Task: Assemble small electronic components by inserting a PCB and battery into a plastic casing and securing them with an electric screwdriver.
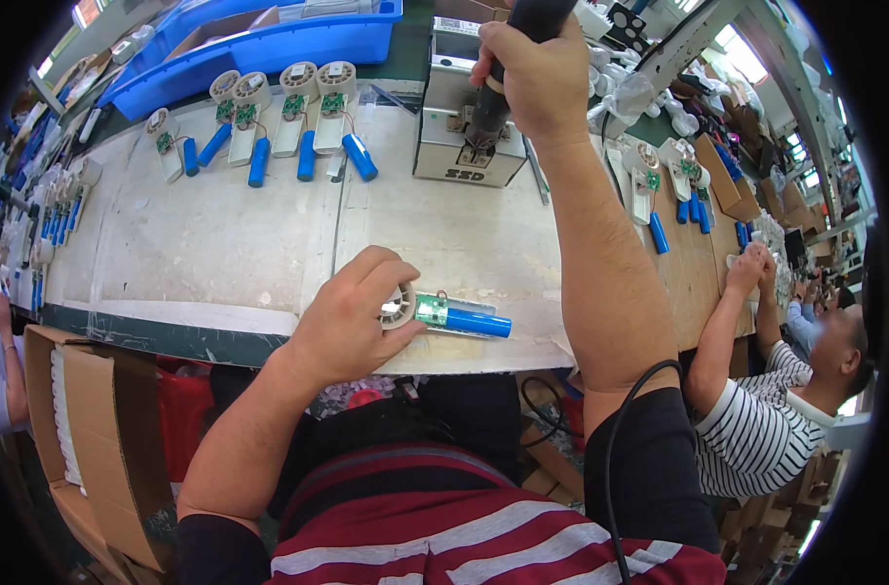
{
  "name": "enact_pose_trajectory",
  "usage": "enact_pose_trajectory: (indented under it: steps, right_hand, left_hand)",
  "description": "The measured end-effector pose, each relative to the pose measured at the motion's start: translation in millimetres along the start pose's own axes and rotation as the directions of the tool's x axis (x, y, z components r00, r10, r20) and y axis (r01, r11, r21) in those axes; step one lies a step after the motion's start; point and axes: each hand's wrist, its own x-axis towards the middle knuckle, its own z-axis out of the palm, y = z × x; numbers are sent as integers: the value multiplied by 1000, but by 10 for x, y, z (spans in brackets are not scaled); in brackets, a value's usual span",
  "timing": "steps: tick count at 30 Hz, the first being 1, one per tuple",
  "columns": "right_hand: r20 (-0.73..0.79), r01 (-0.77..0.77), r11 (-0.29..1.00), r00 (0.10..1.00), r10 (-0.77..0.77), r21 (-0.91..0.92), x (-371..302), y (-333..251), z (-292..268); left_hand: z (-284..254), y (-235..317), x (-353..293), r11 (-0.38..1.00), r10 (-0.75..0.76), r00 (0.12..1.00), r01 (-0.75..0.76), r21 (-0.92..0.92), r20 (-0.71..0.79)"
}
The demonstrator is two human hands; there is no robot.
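My left hand (pixel 347 317) is closed round the round white head of a small handheld fan body (pixel 397 308) lying near the table's front edge. From that head a green circuit board (pixel 431 309) and a blue cylindrical battery (pixel 481 323) stretch to the right along the white handle. Farther off, my right hand (pixel 550 86) grips a black electric screwdriver (pixel 494 97). The screwdriver points down, its tip at the front top of a metal screw feeder box (pixel 464 164); whether a screw is on the bit cannot be made out.
Several similar fan bodies (pixel 293 127) with batteries stand at the back left, others (pixel 649 185) at the right. Behind is a blue bin (pixel 259 54). A black cable (pixel 615 468) hangs by my right arm. A co-worker in a striped shirt (pixel 766 429) sits at right; an open carton (pixel 103 419) stands lower left.
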Motion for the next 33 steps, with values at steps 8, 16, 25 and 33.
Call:
enact_pose_trajectory:
  steps: [8, 16, 25, 33]
  right_hand:
    - [2, -18, 999, 1000, 18, 47, -187, -79, -29]
    - [142, 66, 942, 983, -119, 330, -1073, -372, -209]
    - [301, -86, 946, 954, -13, 314, -1643, -420, -90]
    - [297, -110, 942, 955, 12, 316, -1698, -391, -68]
  left_hand:
    - [146, -139, -132, 999, -17, 988, 10, -46, -155]
    - [111, -130, -119, 995, -32, 992, 20, -98, -124]
    - [118, -147, -127, 989, -49, 991, 31, -145, -123]
    - [116, -154, -120, 989, -44, 991, 25, -146, -128]
